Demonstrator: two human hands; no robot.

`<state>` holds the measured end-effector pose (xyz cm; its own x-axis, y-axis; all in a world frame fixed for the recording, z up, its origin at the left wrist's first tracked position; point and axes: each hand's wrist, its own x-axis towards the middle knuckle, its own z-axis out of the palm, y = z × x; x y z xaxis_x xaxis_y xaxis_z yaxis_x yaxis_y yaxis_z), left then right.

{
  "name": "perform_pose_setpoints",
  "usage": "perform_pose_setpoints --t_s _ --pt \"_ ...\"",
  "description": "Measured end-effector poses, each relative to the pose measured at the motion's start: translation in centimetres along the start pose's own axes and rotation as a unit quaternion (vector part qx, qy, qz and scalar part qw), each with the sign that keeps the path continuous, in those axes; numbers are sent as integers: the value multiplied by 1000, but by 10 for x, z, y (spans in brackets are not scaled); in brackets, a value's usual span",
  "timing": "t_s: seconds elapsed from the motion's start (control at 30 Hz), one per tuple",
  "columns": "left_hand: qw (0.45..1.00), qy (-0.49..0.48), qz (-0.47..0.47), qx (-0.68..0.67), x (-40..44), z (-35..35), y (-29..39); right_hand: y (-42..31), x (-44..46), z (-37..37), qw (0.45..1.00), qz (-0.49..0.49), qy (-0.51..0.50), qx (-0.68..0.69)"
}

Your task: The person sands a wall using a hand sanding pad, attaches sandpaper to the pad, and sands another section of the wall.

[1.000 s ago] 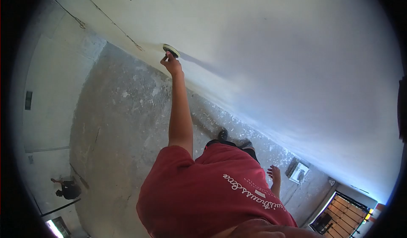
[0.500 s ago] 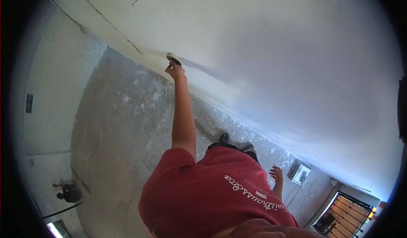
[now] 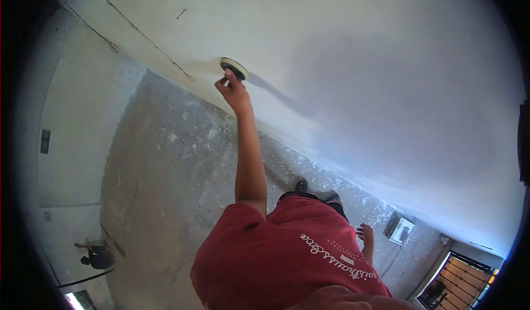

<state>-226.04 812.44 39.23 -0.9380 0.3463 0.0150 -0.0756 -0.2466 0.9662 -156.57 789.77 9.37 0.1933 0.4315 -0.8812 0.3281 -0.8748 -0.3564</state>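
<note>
At the end of my outstretched arm, my left hand (image 3: 234, 92) grips a round sanding pad (image 3: 234, 68) by its black back. The pad has a pale yellow rim, and its face is at the pale wall (image 3: 254, 28); whether it presses flat there I cannot tell. My fingers partly cover the pad's back, and its shadow stretches to the right along the wall. My right hand (image 3: 365, 233) hangs low beside my red shirt (image 3: 287, 249), fingers apart, holding nothing. The nearest thing to it is a whitish tray (image 3: 402, 231) on the floor.
The grey floor (image 3: 171, 161) is speckled white along the wall. A nail (image 3: 181, 14) sticks out of the wall, and a thin cable (image 3: 138, 27) runs down it. Another person (image 3: 98, 256) is low at the far left. A barred doorway (image 3: 455, 282) stands at lower right.
My left hand has moved a little up and to the right along the wall with the sanding pad. The whole view has shifted slightly. My right hand still hangs at my side.
</note>
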Motion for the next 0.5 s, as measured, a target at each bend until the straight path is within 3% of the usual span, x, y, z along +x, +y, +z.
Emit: perform_pose_setpoints --t_s 0.1,0.17,0.23,0.3,0.37,0.4,0.5 --pt "997 30 60 -32 31 -6 -10 -1 -3 0 1000 -5 -4 3" --pt "994 8 103 38 -3 1 -6 0 3 4 1000 -4 -11 4" --pt "996 -6 79 38 -43 12 -8 0 -1 4 1000 -3 -10 8" --pt "989 0 140 53 -29 10 -20 -4 1 9 1000 -7 -10 -3" --pt "981 62 171 73 1 5 -19 -6 -4 5 1000 -8 -8 -22" --pt "988 82 113 70 15 2 -12 -9 -4 5 999 -24 -12 -25" --pt "992 79 91 -25 40 -5 -27 -13 2 2 999 -39 -9 -18"
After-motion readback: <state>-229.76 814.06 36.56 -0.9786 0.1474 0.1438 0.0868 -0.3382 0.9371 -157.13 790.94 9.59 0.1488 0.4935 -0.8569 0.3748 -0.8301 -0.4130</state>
